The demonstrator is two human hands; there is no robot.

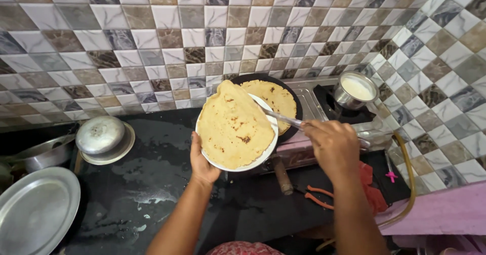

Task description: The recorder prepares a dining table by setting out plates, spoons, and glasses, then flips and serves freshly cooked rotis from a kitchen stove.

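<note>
1. Left hand (202, 163) grips the near rim of a round white plate (269, 144), tilted up over the black countertop (167, 194); a browned round flatbread (234, 128) lies on it, its far edge overhanging the rim.
2. Right hand (334, 144) is closed around metal tongs (281, 117), whose tips reach the plate's far side.
3. Near edge: orange-handled pliers (318, 197) and a red cloth (372, 189) lie by the right forearm; open wet counter lies to the left.
4. Left margin: large flat steel plate (35, 212), domed steel lid (100, 134), steel pot (43, 154).
5. Beyond the plate: dark round griddle (294, 97) with a second flatbread (277, 99), on the stove (316, 108).
6. Far right burner: small steel pot of white liquid (356, 89), close to the tiled wall (152, 32).
</note>
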